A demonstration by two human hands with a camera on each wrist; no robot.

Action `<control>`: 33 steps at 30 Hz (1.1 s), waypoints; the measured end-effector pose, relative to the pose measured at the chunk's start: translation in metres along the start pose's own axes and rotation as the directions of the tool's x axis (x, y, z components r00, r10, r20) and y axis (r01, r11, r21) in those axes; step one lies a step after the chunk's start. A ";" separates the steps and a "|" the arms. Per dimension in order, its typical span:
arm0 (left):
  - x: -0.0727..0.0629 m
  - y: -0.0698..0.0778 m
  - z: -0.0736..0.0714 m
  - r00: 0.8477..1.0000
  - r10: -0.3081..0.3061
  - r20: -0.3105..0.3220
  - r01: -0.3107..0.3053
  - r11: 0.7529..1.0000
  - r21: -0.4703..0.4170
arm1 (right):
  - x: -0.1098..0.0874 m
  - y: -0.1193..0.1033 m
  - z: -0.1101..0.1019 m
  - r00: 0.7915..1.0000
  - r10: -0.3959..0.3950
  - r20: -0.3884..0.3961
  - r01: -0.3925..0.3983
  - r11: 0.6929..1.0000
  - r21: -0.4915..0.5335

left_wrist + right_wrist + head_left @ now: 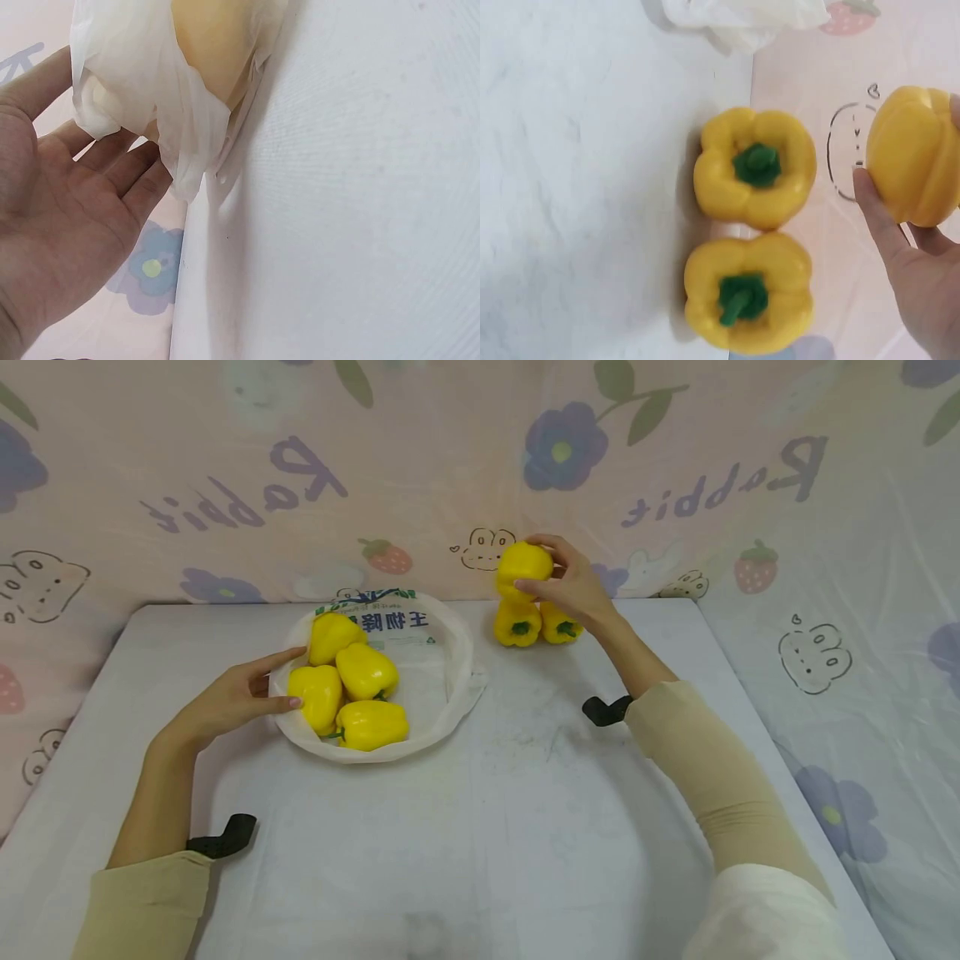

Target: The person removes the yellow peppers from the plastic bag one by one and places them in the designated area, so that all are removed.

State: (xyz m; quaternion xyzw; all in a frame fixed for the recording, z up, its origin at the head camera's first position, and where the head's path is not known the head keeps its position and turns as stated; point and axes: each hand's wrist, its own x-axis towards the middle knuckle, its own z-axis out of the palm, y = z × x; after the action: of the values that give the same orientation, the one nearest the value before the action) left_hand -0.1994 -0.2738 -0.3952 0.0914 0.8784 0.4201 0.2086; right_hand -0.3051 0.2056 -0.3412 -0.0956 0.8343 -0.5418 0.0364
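Observation:
A yellow bell pepper (525,567) is gripped in my right hand (573,585), raised above two more yellow bell peppers. Those two, the left one (756,169) and the right one (748,292), lie on the table with green stems facing me. My left hand (228,697) holds the left side of a white plastic bag (457,652), thumb and fingers spread along its rim. In the left wrist view the fingertips are partly hidden by the bag's folds (191,135). Several yellow bell peppers (367,670) lie inside the open bag, grouped at its left.
The white table (450,860) carries the bag and peppers. A printed cloth (465,443) with rabbits and flowers hangs behind the table's back edge and along the sides. Black wrist mounts (228,837) stick out from both sleeves.

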 end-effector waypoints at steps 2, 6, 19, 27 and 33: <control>0.000 -0.001 0.000 1.000 0.001 0.002 -0.001 1.000 0.007 | 0.001 0.005 -0.007 1.000 0.007 -0.003 -0.007 1.000 -0.023; 0.000 -0.001 0.000 1.000 0.002 -0.002 -0.002 1.000 0.026 | 0.001 0.013 -0.021 1.000 -0.028 -0.010 0.028 0.998 -0.052; 0.001 -0.002 0.000 1.000 0.003 -0.004 -0.003 1.000 0.015 | -0.007 0.025 -0.052 0.999 -0.052 -0.009 0.051 0.995 -0.088; -0.001 -0.001 0.001 1.000 0.001 -0.009 -0.001 1.000 -0.008 | -0.016 0.027 -0.068 0.999 0.027 0.030 -0.023 0.994 -0.111; -0.001 0.002 0.000 1.000 0.000 0.004 0.000 1.000 -0.017 | -0.021 0.034 -0.082 0.995 0.096 0.034 -0.092 0.990 -0.108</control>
State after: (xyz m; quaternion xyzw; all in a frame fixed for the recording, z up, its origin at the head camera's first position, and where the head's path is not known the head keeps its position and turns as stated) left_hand -0.1989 -0.2723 -0.3933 0.0902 0.8744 0.4274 0.2110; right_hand -0.3020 0.2965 -0.3399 -0.0686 0.8646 -0.4924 0.0729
